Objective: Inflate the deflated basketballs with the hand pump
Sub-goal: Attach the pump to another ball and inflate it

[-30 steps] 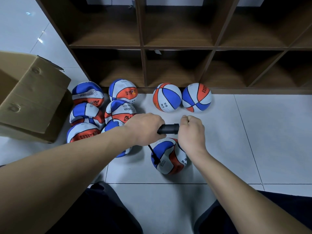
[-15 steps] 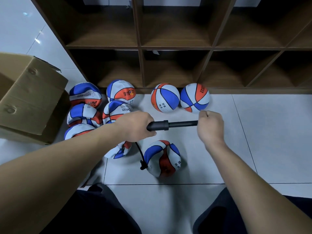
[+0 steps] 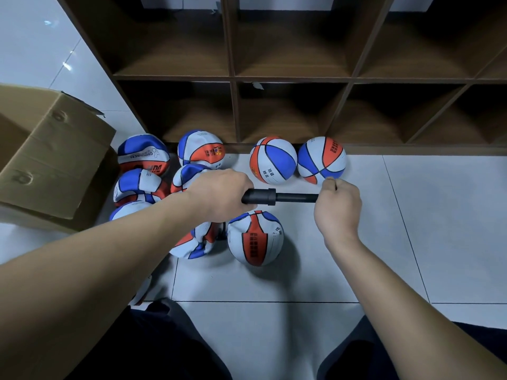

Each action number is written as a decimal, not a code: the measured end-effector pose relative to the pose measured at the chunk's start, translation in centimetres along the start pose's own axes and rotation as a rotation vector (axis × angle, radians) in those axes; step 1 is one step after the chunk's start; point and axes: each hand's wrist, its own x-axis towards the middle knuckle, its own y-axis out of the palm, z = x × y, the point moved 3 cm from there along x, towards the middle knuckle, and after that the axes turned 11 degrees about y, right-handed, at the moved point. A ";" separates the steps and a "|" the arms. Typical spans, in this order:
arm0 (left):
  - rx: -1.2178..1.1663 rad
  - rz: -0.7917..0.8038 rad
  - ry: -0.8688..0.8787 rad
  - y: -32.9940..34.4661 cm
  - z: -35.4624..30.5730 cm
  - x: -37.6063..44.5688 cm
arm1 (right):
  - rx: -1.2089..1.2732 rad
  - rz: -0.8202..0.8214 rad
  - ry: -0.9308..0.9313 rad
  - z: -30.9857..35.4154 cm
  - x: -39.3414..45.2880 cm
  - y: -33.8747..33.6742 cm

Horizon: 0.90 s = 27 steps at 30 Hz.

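We judge the job as under way with most of it left: two round, firm-looking balls, the red, white and blue basketball [image 3: 273, 160] and its blue, white and red neighbour [image 3: 321, 157], sit on the pale tiled floor [image 3: 411, 229] against the foot of the dark wooden cubby shelf [image 3: 288, 78]. A cluster of creased, sagging red, white and blue basketballs [image 3: 142, 171] lies towards the floor's left side beside the brown cardboard box [image 3: 52, 157], and these we take as not yet filled.

The ball in hand, a partly rounded white, red and blue basketball [image 3: 255, 238], rests on the floor just below the pump, and its skin looks a little soft. We cannot see the hose or needle here, so we cannot confirm the connection.

Our left hand [image 3: 219, 196] has its fingers curled round the barrel of the black plastic hand pump [image 3: 260, 197], which lies level above the ball. Our right hand [image 3: 338, 207] is closed in a fist round the handle end, which the fist hides. The thinner rod shows between the barrel collar and that fist, so we judge the plunger as drawn part-way out
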 end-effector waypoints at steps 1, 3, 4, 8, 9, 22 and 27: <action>-0.001 0.001 0.003 0.0 -0.1 0.0 | -0.008 0.009 -0.012 0.1 -0.3 0.2; -0.001 0.004 0.015 -0.1 -0.5 0.0 | -0.037 0.027 -0.045 0.3 -0.9 0.4; 0.002 0.002 0.024 0.0 -0.8 0.0 | -0.052 0.035 -0.061 0.4 -1.3 0.6; -0.008 0.005 0.048 0.5 -1.8 0.1 | -0.103 0.072 -0.101 0.4 -2.6 1.1; -0.013 0.006 0.052 0.7 -2.1 0.1 | -0.115 0.076 -0.105 0.3 -2.9 1.3; -0.052 -0.009 0.086 1.2 -3.0 0.3 | -0.175 0.114 -0.183 0.2 -4.0 2.1; -0.087 -0.014 0.087 1.2 -2.9 0.2 | -0.183 0.131 -0.186 0.4 -3.2 1.9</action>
